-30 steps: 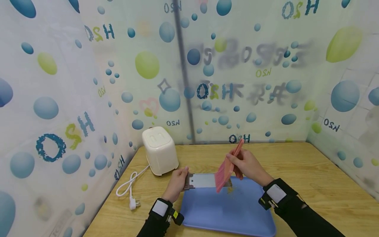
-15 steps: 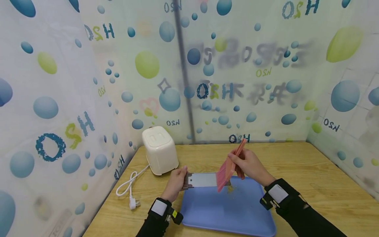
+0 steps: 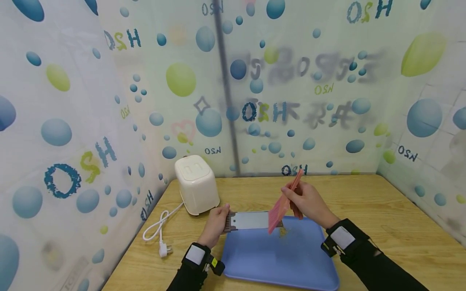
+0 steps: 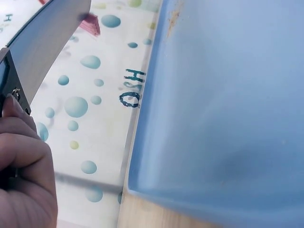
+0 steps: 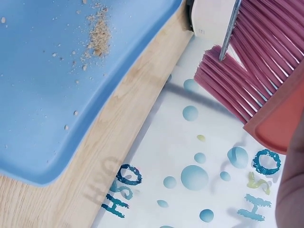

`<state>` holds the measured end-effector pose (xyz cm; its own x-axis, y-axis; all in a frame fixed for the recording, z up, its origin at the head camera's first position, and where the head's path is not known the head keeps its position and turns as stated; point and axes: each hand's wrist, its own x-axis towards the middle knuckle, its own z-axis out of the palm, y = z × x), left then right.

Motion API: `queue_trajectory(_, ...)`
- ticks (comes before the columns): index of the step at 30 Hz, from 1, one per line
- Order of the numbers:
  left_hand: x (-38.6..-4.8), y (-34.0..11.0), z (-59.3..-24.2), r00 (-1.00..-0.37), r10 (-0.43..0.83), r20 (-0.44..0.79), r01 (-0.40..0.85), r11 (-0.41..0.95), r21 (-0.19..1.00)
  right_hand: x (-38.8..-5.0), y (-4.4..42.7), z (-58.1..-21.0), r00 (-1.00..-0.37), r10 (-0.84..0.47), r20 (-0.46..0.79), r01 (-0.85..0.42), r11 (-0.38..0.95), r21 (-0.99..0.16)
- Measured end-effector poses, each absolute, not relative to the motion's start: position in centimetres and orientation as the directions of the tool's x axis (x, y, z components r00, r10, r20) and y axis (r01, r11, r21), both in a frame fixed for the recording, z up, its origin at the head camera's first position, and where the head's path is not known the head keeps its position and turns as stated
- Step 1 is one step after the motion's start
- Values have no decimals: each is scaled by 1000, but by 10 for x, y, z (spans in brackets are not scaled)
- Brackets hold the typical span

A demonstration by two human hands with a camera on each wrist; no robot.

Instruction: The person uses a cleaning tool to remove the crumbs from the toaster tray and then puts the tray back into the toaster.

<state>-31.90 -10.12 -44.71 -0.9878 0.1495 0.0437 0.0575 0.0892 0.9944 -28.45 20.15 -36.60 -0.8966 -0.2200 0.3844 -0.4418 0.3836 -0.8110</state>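
My left hand [image 3: 215, 228] grips the grey ridged end of a flat metal crumb tray [image 3: 251, 221], which hangs over the far side of a blue serving tray [image 3: 276, 262]. In the right hand [image 3: 307, 202] is a pink brush [image 3: 279, 212], held by its handle, its bristles against the crumb tray's right part. The right wrist view shows the crumb tray's edge among the brush's bristles [image 5: 259, 52]. Below lies a small heap of tan crumbs [image 5: 99, 35] on the blue tray, with specks scattered round it. Curled fingers [image 4: 26, 161] hold the metal tray in the left wrist view.
A cream toaster [image 3: 196, 186] stands at the back left of the wooden table [image 3: 393, 226]. Its white cord and plug [image 3: 164, 248] lie in front of it. A curtain printed with bubbles [image 3: 207, 121] surrounds the table at the back and sides.
The brush and right hand have slid slightly right along the crumb tray, and the bristles now appear narrower. My left hand has hardly moved, still holding the crumb tray.
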Motion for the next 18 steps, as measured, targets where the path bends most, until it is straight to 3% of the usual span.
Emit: queue_trajectory(18, -320, -105, -447, -988, 147, 47, 64, 113, 991, -282, 202, -365, -898, -170, 407, -438, 441, -783)
